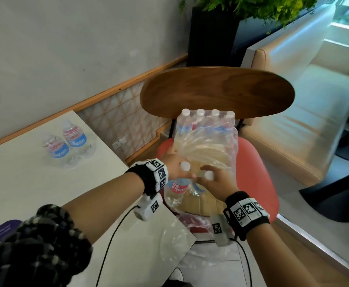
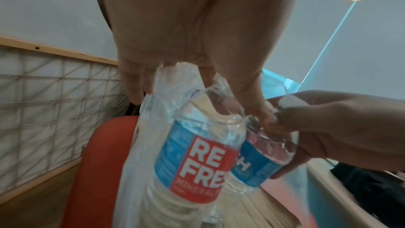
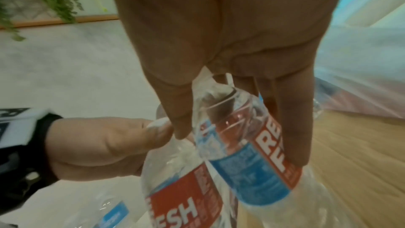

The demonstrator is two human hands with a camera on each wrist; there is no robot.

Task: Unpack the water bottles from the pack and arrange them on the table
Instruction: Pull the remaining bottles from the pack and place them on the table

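Your left hand grips one water bottle by the neck, its fingers curled round it below the white cap; the red and blue label reads clearly in the left wrist view. Your right hand grips a second bottle the same way, fingers wrapped over its shoulder, cap poking up between them. The two bottles hang side by side, touching, just above the red chair seat, at the near edge of the pack.

The pack stands on that seat against the wooden backrest, its clear wrap torn open and slack on the near side, with four capped bottles in a row at its far side. Cardboard lies under the held bottles.

To the left, on the white desk, two more bottles stand upright, touching, near the wall. Loose clear plastic drapes over the desk's near right corner
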